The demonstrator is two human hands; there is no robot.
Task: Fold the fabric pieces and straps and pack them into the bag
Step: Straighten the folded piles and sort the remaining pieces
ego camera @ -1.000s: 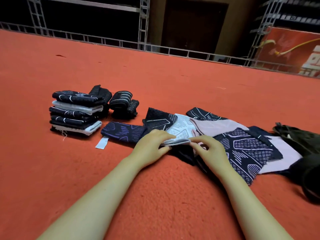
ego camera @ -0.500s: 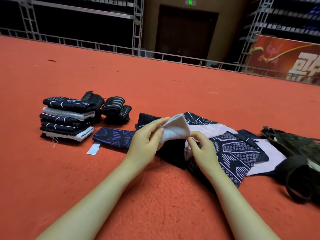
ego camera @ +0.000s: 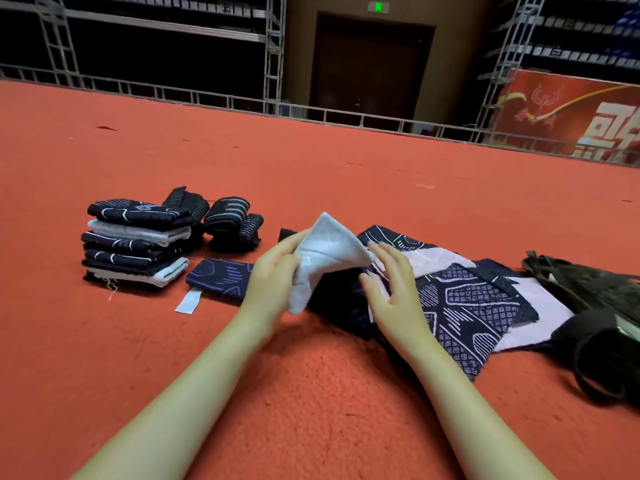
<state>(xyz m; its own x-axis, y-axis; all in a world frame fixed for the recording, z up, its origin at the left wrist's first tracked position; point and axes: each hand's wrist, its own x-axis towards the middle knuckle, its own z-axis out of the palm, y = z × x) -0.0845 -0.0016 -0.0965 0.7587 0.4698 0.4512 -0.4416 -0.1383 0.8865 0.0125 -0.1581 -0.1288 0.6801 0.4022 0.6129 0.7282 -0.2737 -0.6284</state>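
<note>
white fabric piece (ego camera: 320,259) (folded), peak up, long axis near-vertical

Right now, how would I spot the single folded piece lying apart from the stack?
On the red carpet, find the tall stack of folded fabric at left. Just right of its base lies the single folded piece: navy with purple lines, a white tag sticking out.

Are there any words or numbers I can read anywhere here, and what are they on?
Red banner: big white characters, cut off at the edge, not readable.
Green exit sign over the door: too small to read.
White tag on the folded purple-patterned cloth: looks blank.
Nothing else carries text.
</note>
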